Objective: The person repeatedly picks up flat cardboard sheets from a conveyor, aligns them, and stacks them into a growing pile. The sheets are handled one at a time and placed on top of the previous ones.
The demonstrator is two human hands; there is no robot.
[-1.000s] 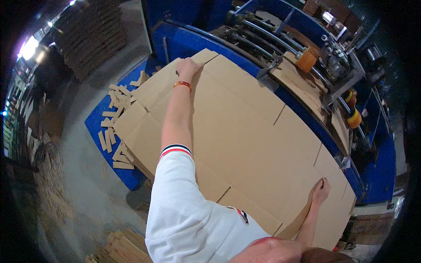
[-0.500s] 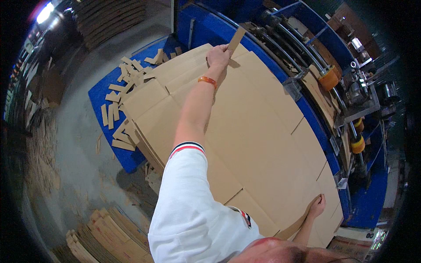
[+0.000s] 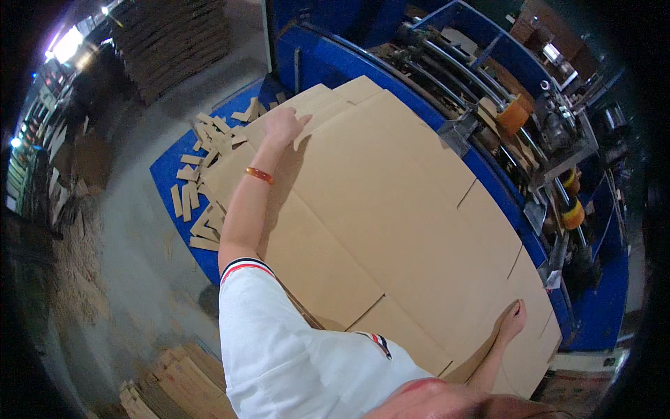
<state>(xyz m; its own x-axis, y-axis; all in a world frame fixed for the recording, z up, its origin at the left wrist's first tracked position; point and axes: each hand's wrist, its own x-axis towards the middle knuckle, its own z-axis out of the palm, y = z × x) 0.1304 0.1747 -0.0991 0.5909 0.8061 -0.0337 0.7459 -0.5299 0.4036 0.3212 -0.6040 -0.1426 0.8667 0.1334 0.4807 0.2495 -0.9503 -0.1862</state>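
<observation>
Lying loose on the blue platform (image 3: 167, 183) at far left are many cardboard offcuts (image 3: 202, 181), clear of the stack. The left hand (image 3: 283, 126), fingers spread, presses flat on the far corner of the top cardboard sheet (image 3: 391, 209), likely steadying that end. The big slotted sheet lies flat on a pile beside the blue feeder machine (image 3: 488, 91), its long edge against the rollers. The right hand (image 3: 513, 321), palm down and open, rests on the near corner, so both ends are held.
</observation>
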